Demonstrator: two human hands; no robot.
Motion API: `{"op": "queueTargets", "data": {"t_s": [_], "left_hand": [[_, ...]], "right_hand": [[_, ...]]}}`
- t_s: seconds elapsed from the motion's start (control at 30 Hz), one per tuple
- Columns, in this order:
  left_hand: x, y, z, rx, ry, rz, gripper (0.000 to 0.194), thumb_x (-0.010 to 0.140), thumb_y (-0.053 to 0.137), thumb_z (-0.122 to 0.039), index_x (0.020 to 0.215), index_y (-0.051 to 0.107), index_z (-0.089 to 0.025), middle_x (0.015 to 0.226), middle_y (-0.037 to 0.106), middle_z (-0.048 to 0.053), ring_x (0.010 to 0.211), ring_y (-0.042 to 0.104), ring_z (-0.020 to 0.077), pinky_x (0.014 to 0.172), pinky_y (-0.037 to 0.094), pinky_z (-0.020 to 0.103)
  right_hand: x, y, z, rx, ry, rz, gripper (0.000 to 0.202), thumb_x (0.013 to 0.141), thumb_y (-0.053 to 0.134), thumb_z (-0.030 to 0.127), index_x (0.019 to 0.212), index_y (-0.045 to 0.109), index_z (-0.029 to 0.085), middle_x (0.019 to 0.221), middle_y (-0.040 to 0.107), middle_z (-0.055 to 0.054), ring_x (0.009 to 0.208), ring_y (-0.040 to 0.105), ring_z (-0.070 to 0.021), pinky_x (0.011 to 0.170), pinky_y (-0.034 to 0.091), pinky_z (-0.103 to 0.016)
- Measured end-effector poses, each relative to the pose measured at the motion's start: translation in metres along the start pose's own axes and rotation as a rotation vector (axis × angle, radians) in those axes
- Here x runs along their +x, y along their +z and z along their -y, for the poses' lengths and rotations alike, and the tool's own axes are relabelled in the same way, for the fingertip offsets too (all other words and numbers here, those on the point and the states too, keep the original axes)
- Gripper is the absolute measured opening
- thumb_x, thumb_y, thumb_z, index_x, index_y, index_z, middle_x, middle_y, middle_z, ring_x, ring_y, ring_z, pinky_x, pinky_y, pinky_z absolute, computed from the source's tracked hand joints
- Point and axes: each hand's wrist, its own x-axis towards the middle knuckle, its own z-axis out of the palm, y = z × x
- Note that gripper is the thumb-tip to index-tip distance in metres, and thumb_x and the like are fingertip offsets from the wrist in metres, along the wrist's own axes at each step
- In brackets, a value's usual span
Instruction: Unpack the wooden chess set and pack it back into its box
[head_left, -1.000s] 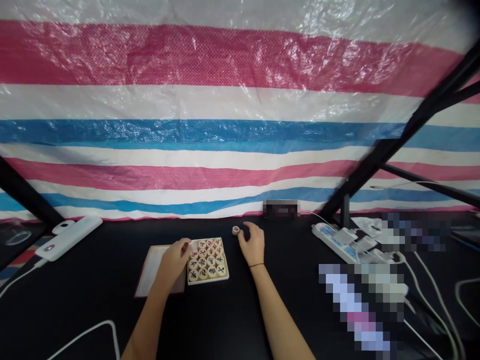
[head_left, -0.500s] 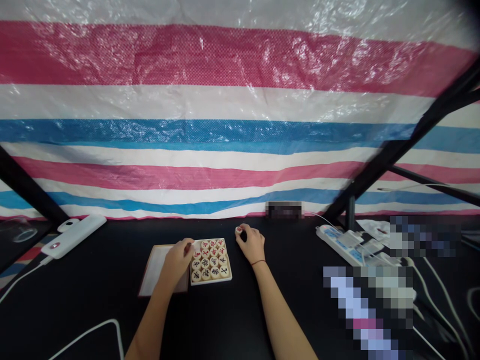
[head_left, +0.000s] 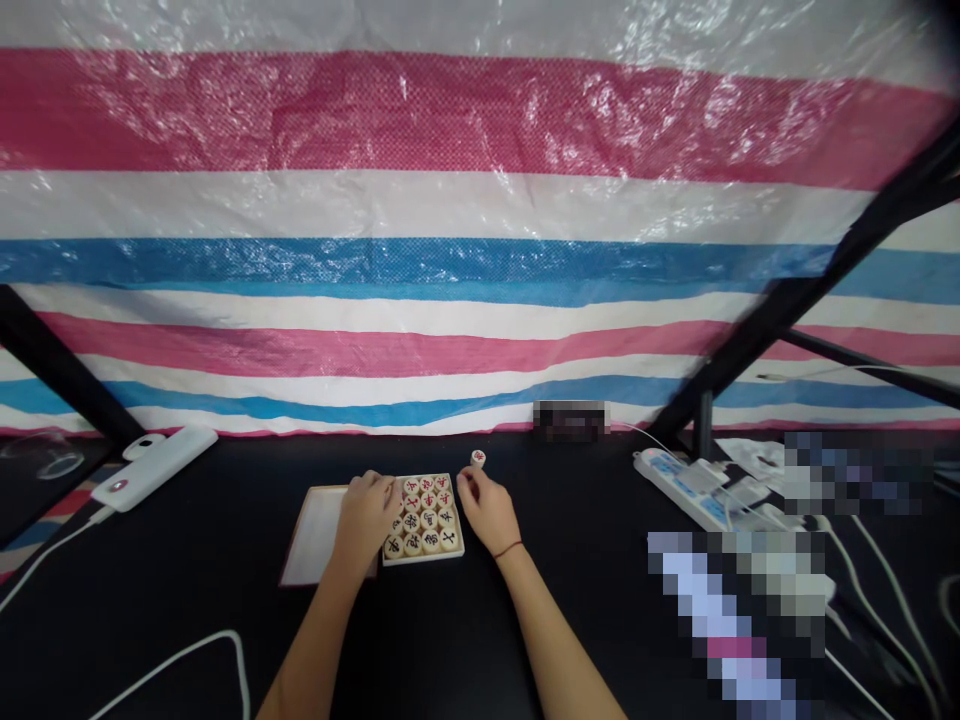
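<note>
An open white box [head_left: 424, 560] holds rows of round Chinese chess pieces [head_left: 430, 541], marked in red and black. My left hand [head_left: 367, 515] reaches over the box's left edge, fingers bent together over the pieces at the far left corner; whatever is between the fingertips is hidden. Beneath that hand lies the box lid [head_left: 313, 540], pale inside up, against the box's left side. My right hand [head_left: 489, 512] rests just right of the box, fingers curled with a small gap at the thumb. Right beyond its fingertips is a red-marked Chinese chess piece [head_left: 478, 457] on the table.
The black table [head_left: 420, 650] meets a striped plastic sheet [head_left: 450, 350] at the back. A white device [head_left: 154, 470] with a cable sits at left. To the right are a power strip [head_left: 675, 490], plugs, cables and blurred items. Black frame bars [head_left: 750, 340] slant on both sides.
My right hand has let go of the red-marked piece and drawn back left, closer to the box. My left hand has shifted right, farther over the pieces.
</note>
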Motion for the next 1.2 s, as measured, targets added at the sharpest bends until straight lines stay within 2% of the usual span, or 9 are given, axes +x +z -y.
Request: {"op": "queueTargets", "data": {"t_s": [0.23,0.5,0.6,0.67,0.77,0.93,1.03,1.13,1.2], "left_hand": [[-0.001,-0.001,-0.034,0.168,-0.147,-0.008,0.038,0.091,0.04,-0.039,0.092,0.073,-0.021,0.098,0.061,0.012,0.097,0.049,0.0303,0.078,0.038,0.041],[-0.002,0.001,-0.036,0.05,-0.115,-0.012,0.026,0.087,0.047,-0.033,0.084,0.069,-0.02,0.084,0.07,0.01,0.097,0.05,0.0305,0.086,0.032,0.046],[0.0,-0.001,-0.036,-0.016,-0.126,-0.035,0.021,0.085,0.051,-0.032,0.084,0.068,-0.021,0.086,0.072,0.008,0.097,0.053,0.0298,0.089,0.033,0.047],[-0.001,-0.003,-0.036,-0.107,-0.123,-0.083,0.02,0.084,0.053,-0.034,0.089,0.068,-0.022,0.092,0.072,0.007,0.098,0.054,0.0292,0.091,0.035,0.046],[-0.004,-0.003,-0.038,-0.407,-0.104,-0.101,0.028,0.083,0.054,-0.038,0.102,0.066,-0.023,0.098,0.072,0.005,0.096,0.06,0.0246,0.09,0.043,0.04],[-0.013,0.001,-0.038,-0.812,-0.216,-0.032,0.033,0.082,0.055,-0.047,0.101,0.065,-0.021,0.101,0.072,0.005,0.095,0.066,0.0207,0.086,0.05,0.033],[-0.014,0.003,-0.033,-0.984,-0.265,-0.09,0.036,0.08,0.06,-0.046,0.103,0.063,-0.019,0.107,0.07,0.007,0.101,0.066,0.0217,0.09,0.051,0.034],[-0.013,0.004,-0.026,-1.104,-0.312,-0.188,0.041,0.08,0.06,-0.047,0.109,0.059,-0.018,0.111,0.068,0.009,0.099,0.067,0.022,0.089,0.053,0.036],[-0.011,0.005,-0.02,-1.122,-0.35,-0.214,0.043,0.079,0.061,-0.046,0.111,0.059,-0.018,0.114,0.067,0.01,0.099,0.067,0.0219,0.087,0.054,0.034]], "right_hand": [[-0.008,0.007,0.011,-0.115,0.019,0.069,0.03,0.096,0.038,0.034,0.088,0.064,0.024,0.07,0.07,-0.002,0.063,0.065,-0.0175,0.052,0.031,-0.023],[-0.009,0.008,0.009,-0.098,0.022,0.046,0.034,0.097,0.034,0.034,0.087,0.065,0.022,0.069,0.068,-0.003,0.063,0.064,-0.0171,0.055,0.034,-0.023],[-0.009,0.002,0.011,-0.009,-0.035,-0.064,0.031,0.095,0.037,0.033,0.095,0.065,0.02,0.078,0.069,-0.005,0.075,0.063,-0.0189,0.068,0.042,-0.025],[-0.01,-0.003,0.016,0.037,-0.136,-0.133,0.028,0.089,0.046,0.034,0.106,0.063,0.018,0.094,0.069,-0.008,0.089,0.062,-0.0213,0.079,0.044,-0.03],[-0.014,-0.005,0.028,0.073,-0.317,-0.081,0.035,0.083,0.056,0.032,0.115,0.06,0.019,0.109,0.067,-0.01,0.101,0.059,-0.0229,0.086,0.044,-0.034],[-0.016,0.002,0.038,0.128,-0.427,-0.08,0.028,0.089,0.052,0.027,0.115,0.061,0.021,0.105,0.069,-0.007,0.097,0.062,-0.0197,0.085,0.047,-0.032],[-0.009,0.001,0.024,0.128,-0.34,-0.191,0.028,0.089,0.052,0.029,0.113,0.061,0.02,0.105,0.069,-0.008,0.096,0.062,-0.0198,0.087,0.047,-0.033],[0.006,-0.007,-0.006,0.08,-0.136,-0.39,0.028,0.088,0.049,0.032,0.109,0.061,0.017,0.104,0.068,-0.011,0.094,0.062,-0.0221,0.087,0.045,-0.035],[0.014,-0.011,-0.028,0.009,-0.022,-0.426,0.028,0.088,0.048,0.033,0.105,0.061,0.016,0.098,0.069,-0.011,0.092,0.061,-0.0235,0.084,0.045,-0.036]]}}
